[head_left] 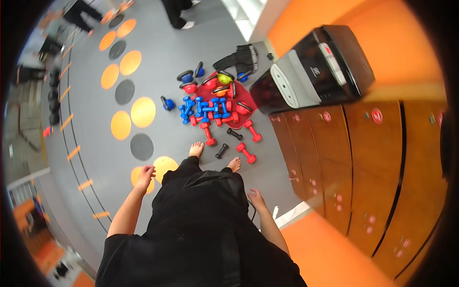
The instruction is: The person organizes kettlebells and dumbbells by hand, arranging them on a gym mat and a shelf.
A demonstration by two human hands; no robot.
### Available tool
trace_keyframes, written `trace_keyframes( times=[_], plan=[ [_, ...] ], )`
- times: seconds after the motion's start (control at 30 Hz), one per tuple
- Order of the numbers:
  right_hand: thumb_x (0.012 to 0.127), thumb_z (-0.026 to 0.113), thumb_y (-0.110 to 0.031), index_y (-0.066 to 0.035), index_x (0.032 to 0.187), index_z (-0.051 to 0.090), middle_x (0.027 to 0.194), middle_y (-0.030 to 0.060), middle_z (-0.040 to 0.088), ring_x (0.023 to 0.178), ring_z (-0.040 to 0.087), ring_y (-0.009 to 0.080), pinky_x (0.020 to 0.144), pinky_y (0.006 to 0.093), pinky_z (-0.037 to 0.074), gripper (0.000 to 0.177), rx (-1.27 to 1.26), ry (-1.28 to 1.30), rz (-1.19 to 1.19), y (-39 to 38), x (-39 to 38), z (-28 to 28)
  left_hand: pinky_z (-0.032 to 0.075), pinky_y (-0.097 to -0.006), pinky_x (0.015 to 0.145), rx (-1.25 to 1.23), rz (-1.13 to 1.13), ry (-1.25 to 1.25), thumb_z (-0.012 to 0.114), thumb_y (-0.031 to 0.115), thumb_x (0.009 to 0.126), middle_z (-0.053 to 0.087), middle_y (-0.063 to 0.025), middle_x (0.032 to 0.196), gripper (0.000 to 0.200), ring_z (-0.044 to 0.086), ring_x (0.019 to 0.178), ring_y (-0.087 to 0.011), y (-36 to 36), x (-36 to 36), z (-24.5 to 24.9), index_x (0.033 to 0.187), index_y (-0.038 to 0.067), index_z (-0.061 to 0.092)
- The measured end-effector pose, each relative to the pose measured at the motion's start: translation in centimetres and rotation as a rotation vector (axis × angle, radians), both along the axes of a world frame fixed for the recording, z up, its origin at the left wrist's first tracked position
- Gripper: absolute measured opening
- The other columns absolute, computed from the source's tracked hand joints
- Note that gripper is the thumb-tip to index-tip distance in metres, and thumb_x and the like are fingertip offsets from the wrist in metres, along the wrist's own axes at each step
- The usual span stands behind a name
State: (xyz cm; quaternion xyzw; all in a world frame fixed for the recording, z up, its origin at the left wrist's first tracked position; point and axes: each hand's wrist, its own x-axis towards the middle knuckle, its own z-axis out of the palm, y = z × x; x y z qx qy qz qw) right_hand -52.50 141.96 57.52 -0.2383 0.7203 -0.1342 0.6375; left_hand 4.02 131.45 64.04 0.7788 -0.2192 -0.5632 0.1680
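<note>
dumbbells (210, 112) before feet (196, 149), lockers (363, 158) right

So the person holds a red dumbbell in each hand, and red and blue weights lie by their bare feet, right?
No: the head view shows the left hand and right hand empty at the person's sides. The red and blue weights do lie by the bare feet.

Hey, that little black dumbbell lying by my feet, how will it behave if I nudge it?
The black dumbbell is probably heavy for its small size and fully stiff. Lying on its side on the smooth grey floor, it may roll if its heads are round, but they are too small to tell.
</note>
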Motion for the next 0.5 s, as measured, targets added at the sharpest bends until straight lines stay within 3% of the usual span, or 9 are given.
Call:
trace_keyframes(
  times=[0.1, 0.2, 0.27, 0.3, 0.33, 0.4, 0.43, 0.47, 0.5],
  plan=[
    [0.094, 0.068, -0.035, -0.006, 0.141, 0.049, 0.118, 0.0167, 0.067, 0.112, 0.063, 0.025, 0.097, 0.0366, 0.049, 0.058, 0.077, -0.009, 0.26, -3.9, -2.8, -0.5, 0.05, -0.0315, 0.078, 0.126, 0.207, -0.033, 0.057, 0.027, 0.102, 0.064, -0.0037, 0.098, 0.021, 0.062, 0.085, -0.0152, 5.0, -3.8, 0.9, 0.109, 0.007, 0.059],
    [0.091, 0.07, -0.042, -0.007, 0.142, 0.049, 0.13, 0.0208, 0.061, 0.125, 0.057, 0.0294, 0.104, 0.0404, 0.046, 0.065, 0.238, -0.049, 0.267, -4.0, -2.2, -6.1, 0.052, -0.0311, 0.078, 0.105, 0.0, -0.068, 0.062, 0.021, 0.099, 0.062, -0.0042, 0.096, 0.019, 0.061, 0.083, -0.0151, 6.8, -5.4, -3.4, 0.107, 0.004, 0.06],
    [0.087, 0.073, -0.051, -0.01, 0.143, 0.049, 0.142, 0.023, 0.052, 0.134, 0.049, 0.0337, 0.111, 0.0471, 0.04, 0.073, 0.212, 0.077, 0.505, -0.5, -1.5, -14.3, 0.052, -0.0322, 0.079, 0.101, -0.182, -0.07, 0.065, 0.019, 0.096, 0.063, -0.0057, 0.096, 0.021, 0.061, 0.085, -0.0149, 5.9, -6.3, -9.4, 0.107, 0.002, 0.06],
    [0.084, 0.074, -0.053, -0.013, 0.143, 0.05, 0.149, 0.0212, 0.044, 0.14, 0.042, 0.0367, 0.115, 0.0527, 0.035, 0.075, 0.367, 0.105, 0.529, -2.3, 0.0, -15.8, 0.052, -0.0328, 0.079, 0.125, -0.277, -0.085, 0.067, 0.02, 0.095, 0.063, -0.0061, 0.096, 0.022, 0.061, 0.085, -0.0153, 4.5, -6.8, -12.6, 0.107, 0.002, 0.06],
    [0.084, 0.074, -0.053, -0.014, 0.142, 0.05, 0.148, 0.0186, 0.047, 0.139, 0.044, 0.0357, 0.115, 0.0542, 0.035, 0.074, 0.39, 0.16, 0.575, -3.6, 1.1, -18.1, 0.052, -0.0328, 0.081, 0.151, -0.37, -0.079, 0.067, 0.022, 0.096, 0.063, -0.0058, 0.095, 0.024, 0.062, 0.087, -0.0152, 1.6, -8.5, -14.8, 0.108, 0.003, 0.061],
    [0.084, 0.074, -0.049, -0.014, 0.139, 0.053, 0.14, 0.0134, 0.056, 0.132, 0.052, 0.0347, 0.11, 0.0535, 0.039, 0.069, 0.262, 0.239, 0.52, -5.1, 2.7, -26.9, 0.052, -0.033, 0.085, 0.136, -0.511, -0.082, 0.069, 0.026, 0.095, 0.063, -0.0061, 0.097, 0.029, 0.062, 0.092, -0.0156, -4.5, -11.8, -23.9, 0.111, 0.003, 0.061],
    [0.085, 0.076, -0.041, -0.01, 0.135, 0.055, 0.131, 0.0155, 0.061, 0.122, 0.059, 0.0331, 0.104, 0.0486, 0.046, 0.063, 0.121, 0.203, 0.267, -3.8, 3.4, -34.1, 0.051, -0.0332, 0.087, 0.107, -0.568, -0.083, 0.071, 0.028, 0.094, 0.064, -0.0067, 0.099, 0.032, 0.062, 0.095, -0.016, -6.0, -12.4, -30.0, 0.113, 0.003, 0.062],
    [0.088, 0.078, -0.027, 0.002, 0.136, 0.049, 0.128, 0.0166, 0.062, 0.119, 0.061, 0.0293, 0.101, 0.0392, 0.049, 0.063, 0.121, 0.103, 0.089, -5.4, 4.2, -39.1, 0.05, -0.0337, 0.09, 0.16, -0.596, -0.069, 0.072, 0.032, 0.093, 0.064, -0.0081, 0.105, 0.04, 0.061, 0.099, -0.0187, -7.8, -13.2, -36.9, 0.117, 0.003, 0.06],
    [0.089, 0.077, -0.024, 0.001, 0.139, 0.045, 0.128, 0.0146, 0.06, 0.119, 0.059, 0.0272, 0.103, 0.0361, 0.047, 0.065, 0.107, 0.013, -0.074, -6.6, 5.2, -44.2, 0.052, -0.0357, 0.087, 0.099, -0.498, -0.095, 0.076, 0.04, 0.088, 0.065, -0.0123, 0.102, 0.051, 0.063, 0.095, -0.0215, -8.4, -13.9, -44.5, 0.116, 0.001, 0.059]
  ],
)
